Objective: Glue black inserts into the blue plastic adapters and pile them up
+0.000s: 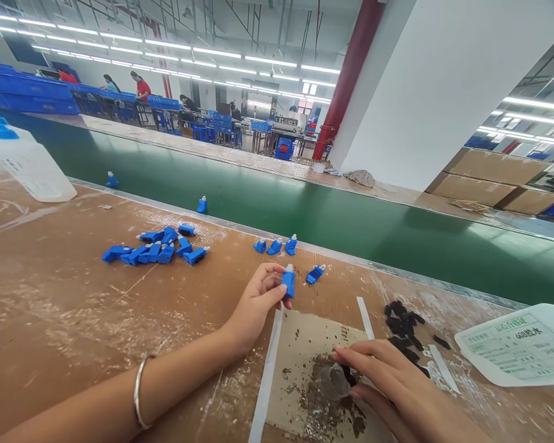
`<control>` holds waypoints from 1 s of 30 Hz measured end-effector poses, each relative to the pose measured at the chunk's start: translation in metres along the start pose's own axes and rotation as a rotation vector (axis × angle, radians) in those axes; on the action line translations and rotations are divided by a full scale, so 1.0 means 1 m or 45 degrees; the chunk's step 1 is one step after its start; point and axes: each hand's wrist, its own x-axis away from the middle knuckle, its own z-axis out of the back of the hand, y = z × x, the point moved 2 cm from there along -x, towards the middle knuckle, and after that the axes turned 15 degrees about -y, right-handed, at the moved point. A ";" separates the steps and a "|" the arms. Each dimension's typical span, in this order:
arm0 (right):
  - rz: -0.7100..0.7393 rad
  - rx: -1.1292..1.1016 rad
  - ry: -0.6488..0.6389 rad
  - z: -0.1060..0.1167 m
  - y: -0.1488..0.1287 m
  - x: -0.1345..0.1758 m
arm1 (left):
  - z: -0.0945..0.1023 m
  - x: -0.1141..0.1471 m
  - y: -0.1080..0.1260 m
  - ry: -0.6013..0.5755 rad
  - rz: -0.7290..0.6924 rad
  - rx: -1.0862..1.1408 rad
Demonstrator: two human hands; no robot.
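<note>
My left hand (263, 298) is closed on a small blue plastic part (288, 284) with a whitish tip, held upright between thumb and fingers. Below it lies a stained cardboard sheet (305, 326) edged with white strips. On this sheet a small clear cup (333, 383) stands among dark smears. My right hand (383, 375) is at the cup's right side, thumb and fingers curved around a small black piece (349, 374). Its fingertips come right up to the cup; whether they touch it I cannot tell. Another blue part (314, 274) lies just right of my left hand.
Several blue parts (152, 249) lie piled at left; others stand along the green belt (258, 191). Black pieces (401, 323) are heaped at right near a white bottle (517, 344) lying on its side. Another bottle (28, 160) is at far left. People work in the background.
</note>
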 end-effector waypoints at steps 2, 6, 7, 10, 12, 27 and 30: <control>0.016 0.045 -0.053 0.002 -0.002 0.000 | -0.010 0.005 -0.003 -0.075 0.080 0.275; 0.011 0.118 -0.098 0.001 -0.003 -0.001 | -0.020 0.010 -0.007 -0.164 0.176 0.428; 0.011 0.131 -0.101 0.001 -0.003 -0.001 | -0.021 0.011 -0.007 -0.173 0.190 0.436; 0.018 0.140 -0.095 0.000 -0.003 -0.001 | -0.022 0.012 -0.008 -0.183 0.237 0.443; 0.010 0.107 -0.058 0.002 -0.003 0.001 | -0.024 0.013 -0.008 -0.195 0.264 0.453; -0.122 -0.182 0.321 0.000 -0.010 0.006 | -0.064 0.050 -0.024 -0.386 0.446 0.799; -0.098 -0.157 0.299 -0.002 -0.009 0.006 | -0.065 0.051 -0.021 -0.399 0.443 0.841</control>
